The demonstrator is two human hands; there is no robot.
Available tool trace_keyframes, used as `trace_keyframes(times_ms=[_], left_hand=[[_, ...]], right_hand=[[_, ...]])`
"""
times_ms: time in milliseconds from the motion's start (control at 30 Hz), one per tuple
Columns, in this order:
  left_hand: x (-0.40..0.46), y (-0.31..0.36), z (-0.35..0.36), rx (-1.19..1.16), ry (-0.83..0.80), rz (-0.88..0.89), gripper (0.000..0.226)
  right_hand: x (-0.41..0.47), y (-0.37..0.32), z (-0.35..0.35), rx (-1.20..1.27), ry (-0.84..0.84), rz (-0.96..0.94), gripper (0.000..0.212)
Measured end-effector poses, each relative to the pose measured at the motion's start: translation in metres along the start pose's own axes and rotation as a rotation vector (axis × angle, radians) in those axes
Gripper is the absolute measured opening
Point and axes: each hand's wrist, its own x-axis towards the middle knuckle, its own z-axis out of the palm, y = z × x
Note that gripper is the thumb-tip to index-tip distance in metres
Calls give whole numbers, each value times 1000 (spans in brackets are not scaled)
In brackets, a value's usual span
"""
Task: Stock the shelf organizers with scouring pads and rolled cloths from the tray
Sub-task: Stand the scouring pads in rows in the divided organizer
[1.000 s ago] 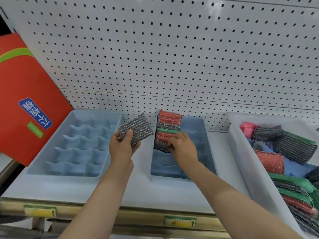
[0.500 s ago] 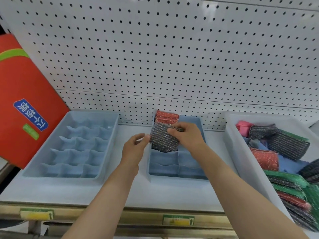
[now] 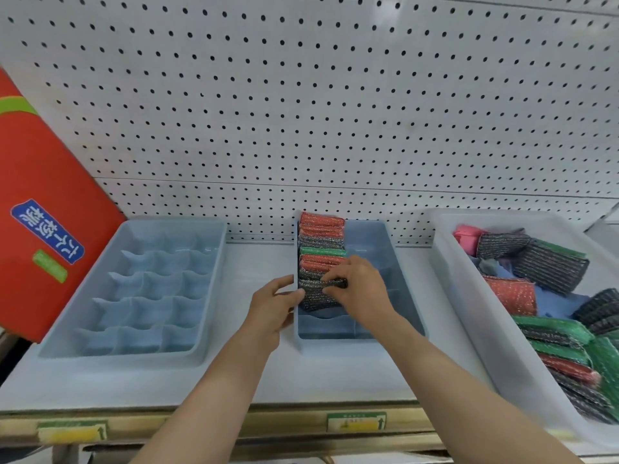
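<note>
Currently: right hand (image 3: 355, 289) is pinching a grey scouring pad (image 3: 320, 294), seating it in the middle organizer (image 3: 402, 279); left hand (image 3: 273, 308), fingers relaxed, is steadying its left wall. Next, likely: fetch another from the tray (image 3: 469, 313).

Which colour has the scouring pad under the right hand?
Dark grey with silver glitter stripes, seen in the head view.

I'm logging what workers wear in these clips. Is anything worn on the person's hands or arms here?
Nothing visible: the left hand and right hand are bare, with no gloves, rings, watch or bracelets. Both forearms are uncovered to the frame edge; no sleeve shows.
</note>
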Motion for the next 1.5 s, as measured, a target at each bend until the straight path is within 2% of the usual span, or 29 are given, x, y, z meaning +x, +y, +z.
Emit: trace_keyframes(times_ms=[167,233,300,367,433,500,567,633,733,833,967,1167,1267,1333,1400,1433,1500], left_hand=[[6,-1,-5,39,1,1,33],[8,-2,-5,59,8,-2,36],[9,-1,-2,76,21,-5,38],[9,3,4,140,88,42,45],[6,10,14,280,228,181,56],[-4,20,33,317,304,376,54],[-18,29,60,279,252,514,39],[-29,31,91,252,144,560,38],[-39,20,144,230,-9,491,46],[-54,1,198,199,-116,444,42],[-70,-24,253,159,-259,396,37],[-82,-37,295,152,-298,339,39],[-79,-44,303,119,-268,287,31],[-79,-45,308,70,-239,284,33],[-81,-43,313,-1,-243,286,36],[-84,-42,316,-22,-265,292,31],[-91,-38,319,-79,-346,267,28]], right_hand=[[-8,-5,17,-302,-64,-63,25],[-9,-9,17,-350,-70,-50,26],[-9,-12,7,-253,-92,-9,30],[-12,-15,-17,-2,-97,59,38],[-20,-15,-55,161,-30,97,42],[-29,-3,-101,179,39,151,47],[-44,21,-149,149,65,199,53],[-65,53,-192,50,-18,302,61],[-102,101,-231,-63,-200,471,76],[-129,142,-238,-127,-374,566,94],[-147,181,-228,-128,-430,560,101],[-142,217,-225,-29,-327,330,97],[-141,226,-234,49,-266,274,75],[-139,234,-245,118,-67,291,57],[-135,238,-254,273,194,367,56],[-131,237,-257,423,285,402,60],[-123,225,-257,758,335,431,61]])
